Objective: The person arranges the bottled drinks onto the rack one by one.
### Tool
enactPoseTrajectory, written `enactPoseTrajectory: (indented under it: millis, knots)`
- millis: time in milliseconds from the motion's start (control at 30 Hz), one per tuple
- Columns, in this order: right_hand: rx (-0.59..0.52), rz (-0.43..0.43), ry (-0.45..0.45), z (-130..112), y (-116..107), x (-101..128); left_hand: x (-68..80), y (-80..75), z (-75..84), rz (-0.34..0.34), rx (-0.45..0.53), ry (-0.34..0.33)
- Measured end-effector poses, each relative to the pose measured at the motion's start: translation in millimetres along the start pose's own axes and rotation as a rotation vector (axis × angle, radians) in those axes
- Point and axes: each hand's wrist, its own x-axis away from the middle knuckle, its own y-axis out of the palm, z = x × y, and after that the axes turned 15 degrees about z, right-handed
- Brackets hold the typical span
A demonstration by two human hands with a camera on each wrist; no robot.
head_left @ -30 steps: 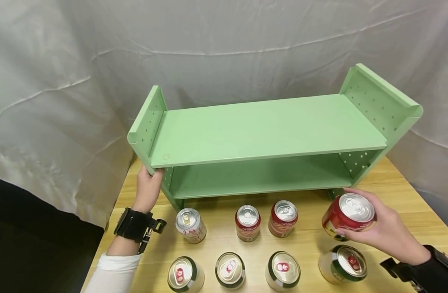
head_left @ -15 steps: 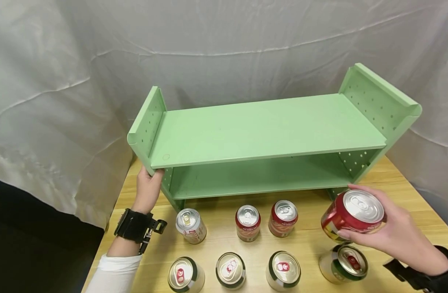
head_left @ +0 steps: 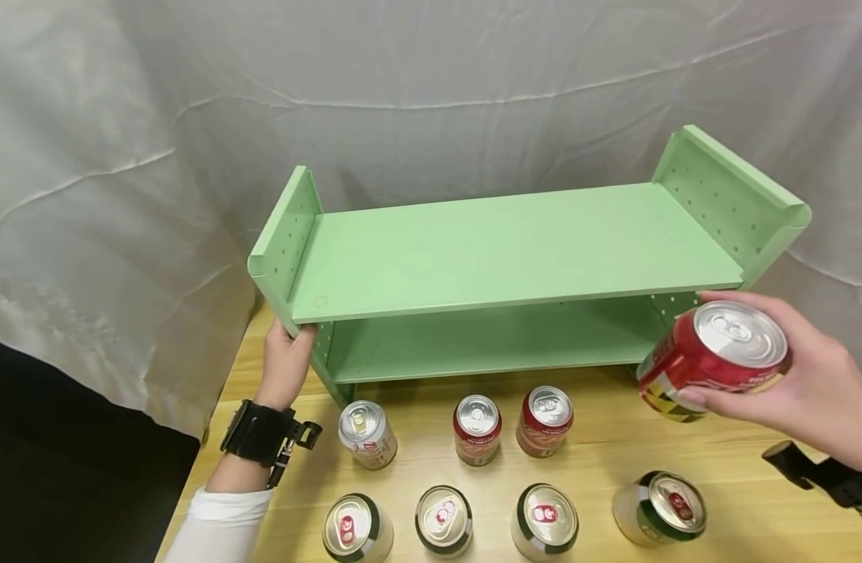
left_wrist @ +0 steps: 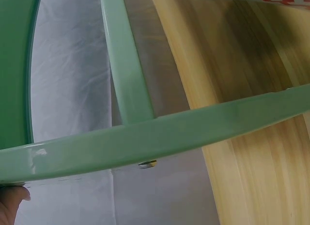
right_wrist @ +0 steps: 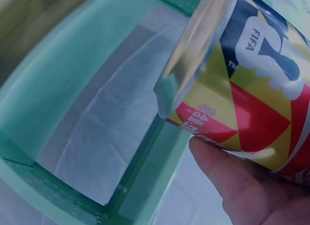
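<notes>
My right hand (head_left: 814, 387) holds a red soda can (head_left: 716, 356) by its side, tilted, in front of the right end of the light green two-tier shelf (head_left: 515, 246). In the right wrist view the can (right_wrist: 261, 89) shows a yellow, red and black pattern with FIFA lettering, and a finger lies along its side. At the shelf's left end, my left hand (head_left: 286, 363) grips the side panel just below the upper board, some fingers hidden behind it. The left wrist view shows the panel's green edge (left_wrist: 97, 147) with a fingertip at lower left.
Before the shelf stand a silver can (head_left: 369, 438) and two red cans (head_left: 476, 434) (head_left: 545, 426). A nearer row holds several gold-lidded cans (head_left: 441, 520) with dark green rims. All stand on the wooden table (head_left: 600, 438); a pale cloth (head_left: 431, 94) hangs behind.
My right hand has lifted the red can up and to the right, away from the gold-lidded can below it, toward the shelf's right end. My left hand stays on the shelf.
</notes>
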Motion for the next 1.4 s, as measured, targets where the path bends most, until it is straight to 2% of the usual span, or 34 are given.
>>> enactPoseTrajectory:
  millis: [100,400,667,833,1133,1233,1400]
  knots:
    - [-0.006,0.013,0.057,0,-2,-8,0.0,1.0,0.3,-0.004,0.004,0.001]
    - [0.009,0.006,0.125,-3,-7,-44,1.8,2.0,1.8,0.019,0.009,-0.013]
    - [0.116,0.009,0.208,-2,-15,-71,1.1,2.8,1.3,0.013,0.019,-0.022]
    - [0.151,0.029,0.224,-1,-18,-89,1.3,2.7,1.1,0.028,0.009,-0.026]
    - [0.115,0.051,0.246,-5,-20,-117,1.7,3.5,-0.3,0.031,0.008,-0.019]
    - [0.086,0.055,0.272,-6,-20,-122,2.8,4.0,-0.7,0.020,0.018,-0.022]
    - [0.102,0.037,0.318,-5,-17,-133,5.1,3.7,-1.8,0.021,0.019,-0.028]
